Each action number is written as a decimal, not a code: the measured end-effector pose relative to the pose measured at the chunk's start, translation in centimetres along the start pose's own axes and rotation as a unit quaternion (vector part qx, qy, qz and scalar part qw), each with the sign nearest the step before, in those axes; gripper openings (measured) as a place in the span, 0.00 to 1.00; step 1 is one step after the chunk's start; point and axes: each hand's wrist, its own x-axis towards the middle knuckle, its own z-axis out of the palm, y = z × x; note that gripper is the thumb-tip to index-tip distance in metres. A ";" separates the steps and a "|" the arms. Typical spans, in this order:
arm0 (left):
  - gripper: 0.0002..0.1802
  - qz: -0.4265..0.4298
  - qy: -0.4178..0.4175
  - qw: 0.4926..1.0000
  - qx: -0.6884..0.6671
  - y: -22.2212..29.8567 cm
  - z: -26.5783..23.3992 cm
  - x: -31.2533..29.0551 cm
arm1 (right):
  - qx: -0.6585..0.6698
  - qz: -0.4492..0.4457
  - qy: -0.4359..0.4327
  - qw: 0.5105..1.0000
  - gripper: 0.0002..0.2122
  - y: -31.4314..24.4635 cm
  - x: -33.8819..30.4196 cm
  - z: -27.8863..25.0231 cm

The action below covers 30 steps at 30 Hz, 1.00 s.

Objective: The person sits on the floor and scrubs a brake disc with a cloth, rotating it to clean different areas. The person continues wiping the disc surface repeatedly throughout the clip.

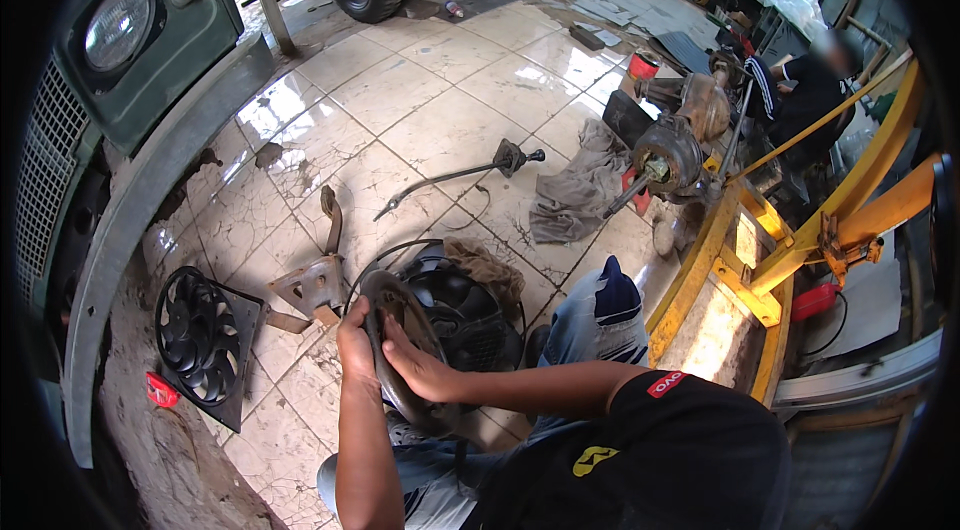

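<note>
A round grey part with a thick rim [402,315], of a kind I cannot make out, stands on edge, tilted, in front of my knees. My left hand [356,342] is closed on its outer left edge. My right hand [418,366] lies flat against its right-hand face, fingers stretched and together. Just beyond it is a black fan in a housing [455,305], partly covered by a brown rag [487,265]. To the left, nearest my left hand, sits a rusty metal pedal bracket [308,285].
A second black fan [200,335] and a red object [161,390] lie left. Ahead are a gear lever [450,178], a grey cloth [575,185] and a greasy axle assembly [680,135]. Another person [820,80] crouches far right, behind a yellow metal frame [740,275]. A green vehicle [150,20] borders the left.
</note>
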 end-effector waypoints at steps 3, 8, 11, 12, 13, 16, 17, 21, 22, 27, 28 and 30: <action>0.15 -0.011 -0.005 1.000 -0.016 0.1 0.4 -0.3 | 0.008 0.008 -0.002 1.000 0.36 -0.2 -0.3 -0.2; 0.15 0.037 -0.015 0.999 -0.011 -0.4 0.9 -0.1 | 0.036 0.022 0.012 0.999 0.37 -0.1 2.0 -1.4; 0.14 0.003 -0.025 1.000 -0.015 0.0 0.0 0.0 | 0.021 0.025 -0.034 0.999 0.37 -1.1 -0.5 -0.6; 0.14 -0.011 -0.025 1.000 -0.011 0.4 -0.3 -0.2 | 0.032 0.010 -0.042 0.999 0.37 -1.9 -1.1 -0.5; 0.14 -0.025 -0.025 0.999 -0.007 0.5 -0.5 -0.4 | 0.027 0.001 -0.037 0.999 0.36 -1.8 -1.1 -0.5; 0.14 0.022 0.007 1.000 -0.018 -0.1 0.9 -0.3 | 0.024 0.010 -0.008 1.000 0.36 0.2 0.8 -1.1; 0.14 0.030 0.010 0.999 -0.018 -0.4 1.5 -0.3 | 0.026 0.019 0.003 0.999 0.36 1.0 1.4 -1.3; 0.14 0.024 0.027 0.999 -0.015 0.0 2.0 -0.8 | 0.036 0.018 -0.005 0.999 0.36 1.3 0.9 -0.9; 0.15 0.010 0.031 0.999 -0.018 0.1 1.8 -1.1 | 0.029 0.034 -0.026 0.999 0.36 -0.2 -0.3 -0.7; 0.16 0.006 0.024 1.000 -0.020 0.2 2.5 -1.4 | -0.008 0.012 -0.007 1.000 0.36 0.1 -0.6 -0.7; 0.16 0.019 0.019 0.999 -0.020 -0.1 2.6 -1.0 | -0.001 0.028 0.008 1.000 0.36 1.1 0.5 -1.1; 0.16 0.049 0.015 0.998 -0.018 -0.8 2.0 -0.3 | 0.034 0.032 0.019 0.999 0.36 1.7 2.0 -1.7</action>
